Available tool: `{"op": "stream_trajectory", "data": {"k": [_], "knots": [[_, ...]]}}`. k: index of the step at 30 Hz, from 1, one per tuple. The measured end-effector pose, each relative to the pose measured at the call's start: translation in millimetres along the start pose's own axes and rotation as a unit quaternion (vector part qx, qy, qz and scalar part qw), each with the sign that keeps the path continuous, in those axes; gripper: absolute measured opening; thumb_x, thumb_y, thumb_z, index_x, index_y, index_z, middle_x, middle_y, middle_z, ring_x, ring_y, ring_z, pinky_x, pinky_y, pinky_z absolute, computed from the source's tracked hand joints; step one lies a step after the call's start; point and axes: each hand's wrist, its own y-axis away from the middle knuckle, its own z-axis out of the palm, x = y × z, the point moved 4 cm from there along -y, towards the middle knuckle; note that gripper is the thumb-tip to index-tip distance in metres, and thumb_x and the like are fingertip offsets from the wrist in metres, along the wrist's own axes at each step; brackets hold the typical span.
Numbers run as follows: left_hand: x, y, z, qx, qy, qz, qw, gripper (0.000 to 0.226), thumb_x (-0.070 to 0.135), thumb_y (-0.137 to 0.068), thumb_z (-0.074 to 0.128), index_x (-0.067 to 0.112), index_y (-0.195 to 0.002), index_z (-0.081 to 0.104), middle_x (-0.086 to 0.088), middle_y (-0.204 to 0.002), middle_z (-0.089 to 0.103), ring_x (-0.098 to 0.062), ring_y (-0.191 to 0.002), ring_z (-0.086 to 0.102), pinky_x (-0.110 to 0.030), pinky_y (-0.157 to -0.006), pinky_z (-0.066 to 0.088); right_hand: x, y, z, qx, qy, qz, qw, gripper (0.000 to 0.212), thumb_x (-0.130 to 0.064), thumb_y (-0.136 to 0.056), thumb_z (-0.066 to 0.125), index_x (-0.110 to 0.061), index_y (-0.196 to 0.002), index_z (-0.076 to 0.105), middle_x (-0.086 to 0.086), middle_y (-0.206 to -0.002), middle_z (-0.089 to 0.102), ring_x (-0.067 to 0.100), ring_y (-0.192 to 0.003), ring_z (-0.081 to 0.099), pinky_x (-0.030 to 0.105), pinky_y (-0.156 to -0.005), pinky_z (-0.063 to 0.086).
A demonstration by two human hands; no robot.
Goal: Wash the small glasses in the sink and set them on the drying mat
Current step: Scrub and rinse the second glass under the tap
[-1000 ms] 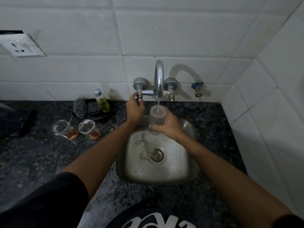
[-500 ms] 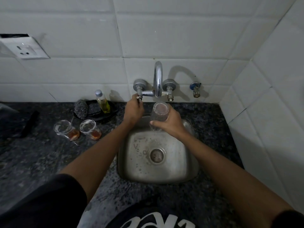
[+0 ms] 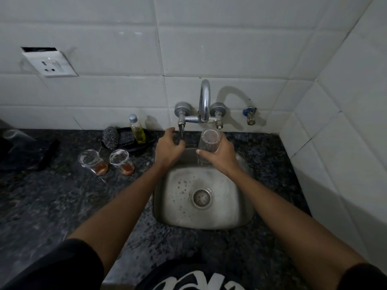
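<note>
**Rinse Stage: Glass Held Under the Spout**

The right hand (image 3: 222, 152) grips a small clear ribbed glass (image 3: 209, 143) above the rear of the stainless steel sink basin (image 3: 180, 206). Fingers and thumb curl round its lower wall, the thumb tip lying across the near side. The glass stands nearly upright, long axis vertical, mouth up, directly below the outlet of the chrome swan-neck tap (image 3: 204, 101). Water runs off its base into the basin.

The left hand (image 3: 169, 146) is at the left chrome tap handle (image 3: 181, 127), fingers curled beside it. Whether they pinch the handle or only touch it cannot be told.

Two more small clear glasses with orange dregs (image 3: 105, 162) stand on the dark speckled stone counter (image 3: 62, 195), left of the basin and nearer the left hand. A drying mat cannot be identified here.

Judgement: the next move turns on the held glass, which already lies inside the right hand's grip, so that hand would carry it out.
</note>
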Motion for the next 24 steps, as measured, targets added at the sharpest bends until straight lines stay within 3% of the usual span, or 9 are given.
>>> {"op": "stream_trajectory", "data": {"k": [2,7,11,14,18,21,24], "knots": [[1.6,4.6,-1.2,-0.002,-0.002,-0.002,1.000,0.071,0.040,-0.082,0.062,0.009,-0.145,0.054,-0.013,-0.127,0.074,-0.027,-0.113,0.071,-0.043,-0.099,0.057,-5.0,1.3,-1.1,0.007,0.001,-0.009,1.000,0.083,-0.032,-0.069,0.098,-0.017,-0.139,0.057,-0.009,-0.116,0.070,0.008,-0.105,0.068,0.014,-0.088,0.052],[6.2,13.6,-2.4,-0.015,-0.009,0.003,1.000,0.063,0.036,-0.084,0.065,0.010,-0.142,0.057,-0.012,-0.122,0.075,-0.026,-0.111,0.071,-0.040,-0.096,0.058,-8.4,4.9,-1.0,0.032,0.002,-0.023,0.999,0.080,-0.035,-0.068,0.097,-0.018,-0.136,0.059,-0.007,-0.117,0.072,0.009,-0.107,0.069,0.026,-0.094,0.057],[5.9,19.0,-4.4,-0.017,-0.009,-0.003,1.000,0.067,0.043,-0.079,0.061,0.014,-0.140,0.060,-0.010,-0.120,0.076,-0.024,-0.109,0.072,-0.041,-0.095,0.059,-10.7,6.5,-2.5,0.020,0.019,-0.012,1.000,0.085,-0.032,-0.068,0.099,-0.017,-0.140,0.057,-0.010,-0.112,0.069,0.006,-0.099,0.067,0.007,-0.080,0.050],[8.5,25.4,-6.2,-0.013,-0.010,-0.002,1.000,0.065,0.041,-0.081,0.062,0.012,-0.140,0.061,-0.011,-0.121,0.076,-0.025,-0.109,0.073,-0.040,-0.096,0.059,-11.0,9.9,-2.1,0.031,0.024,-0.018,0.999,0.085,-0.034,-0.067,0.099,-0.014,-0.138,0.058,-0.006,-0.115,0.071,0.008,-0.102,0.068,0.019,-0.087,0.056],[7.4,32.4,-5.7,-0.016,-0.013,0.003,1.000,0.068,0.042,-0.083,0.062,0.010,-0.143,0.059,-0.015,-0.132,0.071,-0.027,-0.118,0.070,-0.042,-0.101,0.057,-7.9,14.1,-0.5,0.038,0.024,-0.015,0.999,0.079,-0.037,-0.067,0.099,-0.015,-0.132,0.060,-0.003,-0.117,0.072,0.012,-0.106,0.070,0.012,-0.083,0.051],[8.4,36.3,-5.5,-0.020,-0.015,0.004,1.000,0.065,0.037,-0.085,0.066,0.008,-0.143,0.059,-0.016,-0.134,0.071,-0.028,-0.120,0.070,-0.041,-0.103,0.057,-7.3,16.6,-0.4,0.051,0.022,-0.020,0.998,0.081,-0.040,-0.067,0.098,-0.015,-0.134,0.060,-0.002,-0.120,0.072,0.013,-0.110,0.069,0.027,-0.093,0.057],[10.4,40.0,-6.3,-0.017,-0.024,0.006,1.000,0.063,0.032,-0.087,0.068,0.008,-0.144,0.059,-0.017,-0.135,0.070,-0.028,-0.125,0.067,-0.040,-0.105,0.055,-7.6,17.5,-1.2,0.066,0.023,-0.029,0.997,0.086,-0.042,-0.066,0.097,-0.017,-0.139,0.058,-0.003,-0.124,0.071,0.013,-0.113,0.068,0.030,-0.096,0.057]]}}
